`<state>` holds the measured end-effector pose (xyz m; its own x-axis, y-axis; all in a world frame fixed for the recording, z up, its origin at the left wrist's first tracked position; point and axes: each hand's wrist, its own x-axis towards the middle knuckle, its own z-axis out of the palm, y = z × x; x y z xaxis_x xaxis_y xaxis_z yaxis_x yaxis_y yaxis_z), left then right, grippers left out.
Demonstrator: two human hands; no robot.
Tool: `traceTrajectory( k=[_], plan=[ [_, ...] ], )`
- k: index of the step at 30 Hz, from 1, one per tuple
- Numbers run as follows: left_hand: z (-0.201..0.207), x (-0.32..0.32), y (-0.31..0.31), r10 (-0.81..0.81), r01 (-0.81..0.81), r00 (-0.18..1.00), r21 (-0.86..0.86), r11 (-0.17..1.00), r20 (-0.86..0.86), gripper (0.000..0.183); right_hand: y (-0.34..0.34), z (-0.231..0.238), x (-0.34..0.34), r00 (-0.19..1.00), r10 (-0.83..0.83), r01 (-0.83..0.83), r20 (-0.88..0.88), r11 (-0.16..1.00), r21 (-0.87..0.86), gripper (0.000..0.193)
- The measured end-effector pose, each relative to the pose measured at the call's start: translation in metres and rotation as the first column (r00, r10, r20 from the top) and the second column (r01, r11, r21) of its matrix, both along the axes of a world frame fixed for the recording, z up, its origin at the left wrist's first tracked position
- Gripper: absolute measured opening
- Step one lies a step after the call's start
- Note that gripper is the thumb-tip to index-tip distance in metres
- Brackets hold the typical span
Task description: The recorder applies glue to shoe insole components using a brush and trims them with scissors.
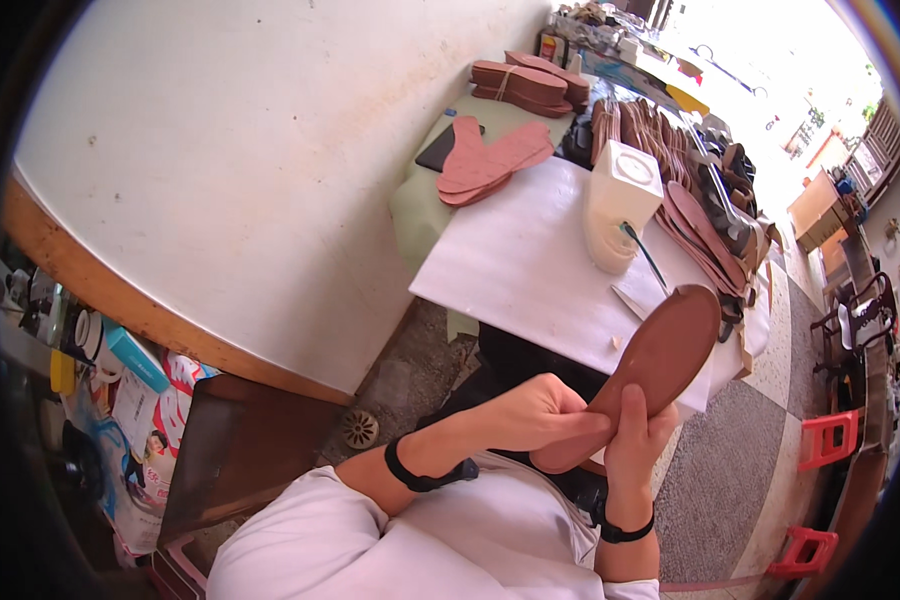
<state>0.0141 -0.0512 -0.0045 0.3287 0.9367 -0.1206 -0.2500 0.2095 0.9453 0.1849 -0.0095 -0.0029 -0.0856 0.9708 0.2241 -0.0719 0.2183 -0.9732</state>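
A brown insole (660,350) is held up at a slant in front of me, over the near edge of the white work table (510,260). My left hand (550,415) is closed with its fingers pinching the insole's narrow lower end. My right hand (638,435) grips the same insole near its lower middle, thumb on the face towards me. Just beyond stands a white plastic container (615,215) with a thin dark stick (650,262) slanting out from its side. Pink-brown insoles (490,160) lie fanned out at the table's far left.
Bundled insoles (525,88) sit at the back on a pale green cover. More insoles (705,240) and a long row of stacked ones (650,130) line the right side. A white wall (240,180) rises at left. Red stools (828,440) stand on the floor at right.
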Motion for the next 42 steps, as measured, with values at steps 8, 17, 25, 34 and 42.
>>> traceTrajectory(
  k=[8, 17, 25, 34, 42],
  plan=[
    [0.009, 0.003, -0.006, -0.208, 0.235, 0.966, -0.180, 0.955, 0.156, 0.018, 0.003, -0.002, 0.001, 0.982, 0.183, -0.181, 0.039, 0.982, -0.044, 0.031],
    [-0.002, -0.025, -0.006, 0.426, -0.407, 0.834, -0.130, 0.904, 0.351, 0.027, 0.005, -0.017, 0.022, 0.967, 0.216, -0.222, 0.133, 0.975, 0.030, 0.023],
    [0.002, -0.062, -0.017, 0.551, -0.577, 0.733, -0.063, 0.814, 0.399, 0.035, -0.017, -0.053, 0.091, 0.659, 0.037, -0.180, 0.751, 0.978, 0.109, 0.012],
    [0.005, -0.064, -0.017, 0.541, -0.559, 0.769, -0.051, 0.827, 0.340, 0.028, -0.049, -0.067, 0.072, 0.492, -0.012, -0.338, 0.871, 0.919, 0.204, 0.022],
    [-0.001, -0.062, -0.015, 0.583, -0.597, 0.748, -0.062, 0.800, 0.317, 0.023, -0.048, -0.059, 0.073, 0.530, 0.174, -0.385, 0.830, 0.921, 0.053, 0.013]
  ],
)
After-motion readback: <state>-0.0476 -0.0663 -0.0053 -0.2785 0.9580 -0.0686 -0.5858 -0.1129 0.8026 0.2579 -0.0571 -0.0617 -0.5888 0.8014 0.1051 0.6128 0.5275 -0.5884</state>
